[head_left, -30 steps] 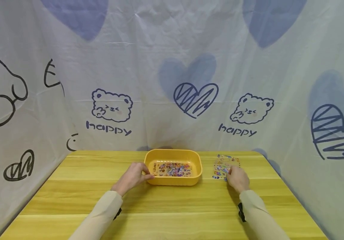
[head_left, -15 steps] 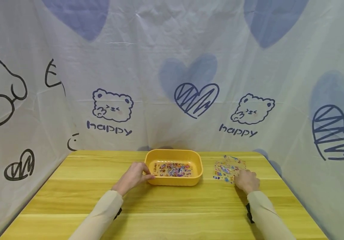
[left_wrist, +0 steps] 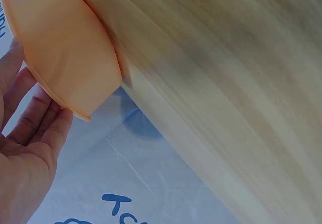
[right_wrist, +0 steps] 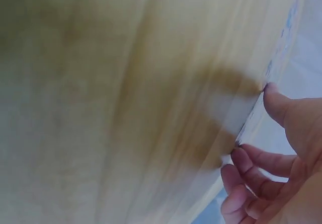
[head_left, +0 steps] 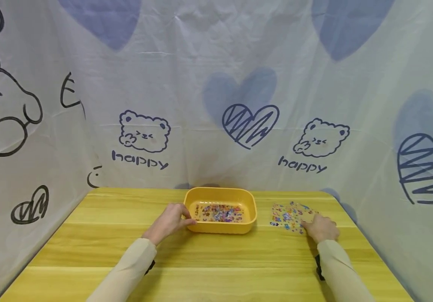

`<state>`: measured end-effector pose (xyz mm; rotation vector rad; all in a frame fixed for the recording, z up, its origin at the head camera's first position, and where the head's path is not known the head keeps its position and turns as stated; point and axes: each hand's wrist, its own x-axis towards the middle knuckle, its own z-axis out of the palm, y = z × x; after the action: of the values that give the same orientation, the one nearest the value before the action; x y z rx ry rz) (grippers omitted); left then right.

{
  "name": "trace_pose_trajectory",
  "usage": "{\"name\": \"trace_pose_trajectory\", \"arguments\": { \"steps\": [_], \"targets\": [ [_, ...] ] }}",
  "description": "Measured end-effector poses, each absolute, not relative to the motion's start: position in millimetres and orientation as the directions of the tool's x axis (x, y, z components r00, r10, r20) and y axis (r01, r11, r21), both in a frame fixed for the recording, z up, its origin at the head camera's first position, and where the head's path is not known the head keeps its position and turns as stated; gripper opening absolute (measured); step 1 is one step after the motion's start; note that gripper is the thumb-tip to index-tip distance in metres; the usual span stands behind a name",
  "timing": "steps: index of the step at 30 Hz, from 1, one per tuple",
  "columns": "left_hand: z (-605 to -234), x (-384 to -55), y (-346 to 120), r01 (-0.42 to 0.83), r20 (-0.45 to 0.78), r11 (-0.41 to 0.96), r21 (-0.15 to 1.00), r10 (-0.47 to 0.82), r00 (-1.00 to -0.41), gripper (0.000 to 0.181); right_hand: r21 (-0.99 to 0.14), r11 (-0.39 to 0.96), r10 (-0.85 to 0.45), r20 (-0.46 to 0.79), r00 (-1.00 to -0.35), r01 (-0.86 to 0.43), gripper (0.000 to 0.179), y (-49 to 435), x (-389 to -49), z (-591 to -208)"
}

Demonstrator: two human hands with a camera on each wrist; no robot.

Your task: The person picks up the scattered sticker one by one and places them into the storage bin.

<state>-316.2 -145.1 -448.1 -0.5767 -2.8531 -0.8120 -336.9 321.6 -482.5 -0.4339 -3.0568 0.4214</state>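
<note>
Creased pale cloth [head_left: 197, 42] printed with hearts hangs behind a streaky wood-grained table [head_left: 216, 268]. On it stands a glossy yellow bin [head_left: 220, 227], oblong with rounded corners, its near left corner gripped by the left hand [head_left: 169, 221]. The right hand [head_left: 322, 228] has slid further right, thumb and fingers apart, fingertips down at the edge of the loose pieces [head_left: 287, 217] beside the bin. These now spread wider, which probably makes single ones easier to tell apart. Tiny and multicoloured, they resemble the scattered pieces [head_left: 221, 213] inside the bin.
</note>
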Motion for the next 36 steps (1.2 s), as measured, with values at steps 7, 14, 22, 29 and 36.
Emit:
{"name": "trace_pose_trajectory", "arguments": {
  "steps": [7, 14, 22, 29, 36],
  "targets": [
    [-448.8, -315.9, -144.2, 0.428, 0.254, 0.788, 0.441, 0.348, -0.902, 0.014, -0.359, 0.867, 0.357, -0.038, -0.933, 0.346, 0.060, 327.4, -334.3, -482.1],
    [-449.0, -315.6, -144.6, 0.427, 0.251, 0.783, 0.452, 0.348, -0.903, 0.014, -0.429, 0.812, 0.410, -0.067, -0.910, 0.397, 0.056, 327.6, -333.9, -481.0],
    [-448.8, -315.4, -144.4, 0.435, 0.247, 0.774, 0.460, 0.359, -0.900, 0.013, -0.446, 0.802, 0.395, -0.101, -0.913, 0.397, 0.053, 325.3, -335.0, -477.0],
    [-450.0, -316.7, -145.6, 0.444, 0.254, 0.769, 0.460, 0.365, -0.896, 0.013, -0.467, 0.799, 0.381, -0.096, -0.920, 0.380, 0.044, 320.4, -336.1, -475.3],
    [-448.7, -317.8, -145.8, 0.414, 0.225, 0.770, 0.485, 0.348, -0.910, 0.013, -0.487, 0.806, 0.310, -0.139, -0.941, 0.337, 0.038, 324.3, -334.9, -471.3]
  ]
}}
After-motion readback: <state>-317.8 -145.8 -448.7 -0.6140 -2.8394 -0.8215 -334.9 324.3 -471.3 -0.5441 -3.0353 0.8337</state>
